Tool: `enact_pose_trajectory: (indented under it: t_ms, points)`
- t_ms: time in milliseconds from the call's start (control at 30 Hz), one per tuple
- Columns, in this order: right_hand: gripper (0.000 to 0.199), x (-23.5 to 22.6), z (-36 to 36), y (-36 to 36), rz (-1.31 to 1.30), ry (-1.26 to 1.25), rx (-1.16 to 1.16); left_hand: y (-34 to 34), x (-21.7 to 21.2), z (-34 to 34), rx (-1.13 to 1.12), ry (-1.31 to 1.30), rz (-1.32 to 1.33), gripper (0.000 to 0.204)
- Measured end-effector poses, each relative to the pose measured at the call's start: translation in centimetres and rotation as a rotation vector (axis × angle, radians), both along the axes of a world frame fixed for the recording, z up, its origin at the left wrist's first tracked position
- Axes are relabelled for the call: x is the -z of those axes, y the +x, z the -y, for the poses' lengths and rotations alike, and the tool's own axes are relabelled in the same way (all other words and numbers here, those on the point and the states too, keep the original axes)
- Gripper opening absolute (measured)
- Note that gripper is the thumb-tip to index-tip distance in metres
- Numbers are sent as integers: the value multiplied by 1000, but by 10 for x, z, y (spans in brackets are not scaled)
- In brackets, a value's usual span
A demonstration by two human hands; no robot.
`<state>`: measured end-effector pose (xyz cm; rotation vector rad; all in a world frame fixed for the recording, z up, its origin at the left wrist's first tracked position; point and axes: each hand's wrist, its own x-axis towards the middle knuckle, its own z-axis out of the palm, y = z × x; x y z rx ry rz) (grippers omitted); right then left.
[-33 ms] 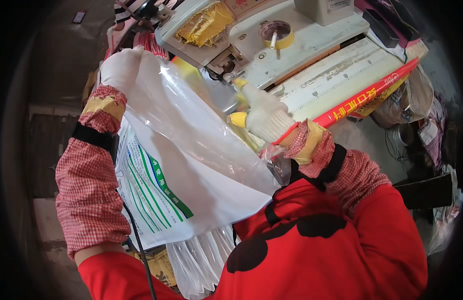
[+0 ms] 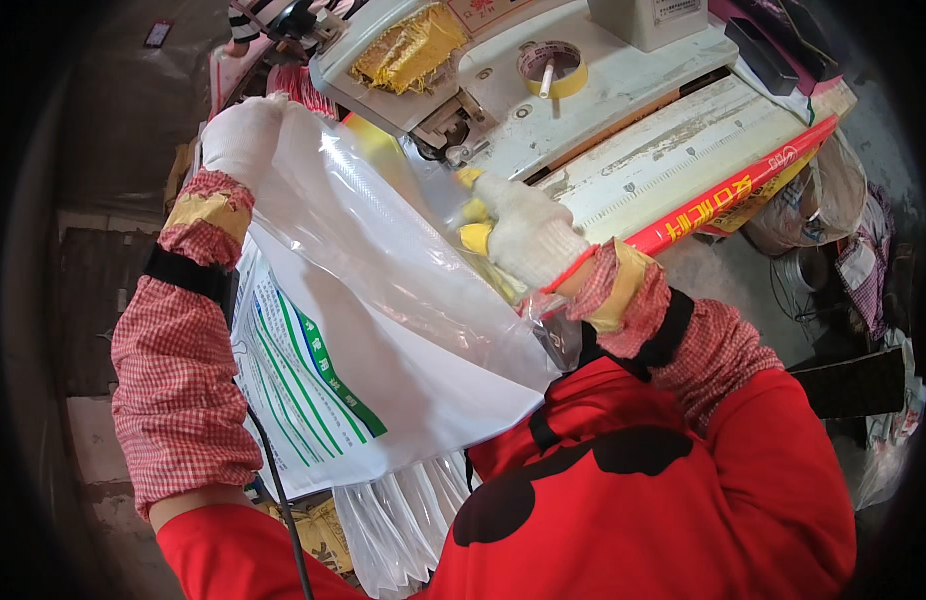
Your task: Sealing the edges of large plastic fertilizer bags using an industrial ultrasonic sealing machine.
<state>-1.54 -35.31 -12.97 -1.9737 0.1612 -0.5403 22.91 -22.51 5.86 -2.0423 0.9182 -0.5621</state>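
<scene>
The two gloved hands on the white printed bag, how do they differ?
The left hand is raised at the white printed bag's far top edge; the right hand grips lower, near the machine. The right glove shows yellow fingertips; the left looks plain white. Both wear checked sleeves.

The raised plastic bag [image 2: 383,300] blocks passage between both hands; the sealing machine [image 2: 543,110] obstructs directly behind it.
</scene>
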Motion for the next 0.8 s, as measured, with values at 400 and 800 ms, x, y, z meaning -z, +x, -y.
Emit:
enact_pose_trajectory:
  t_ms: [400, 800]
  points:
    - [30, 11, -34, 32, -307, -96, -465, 32, -20, -8, -462, -732, -486, 34]
    - [26, 3, -8, -61, -237, 174, -412, -6, 178, 7, 167, -259, -59, 16]
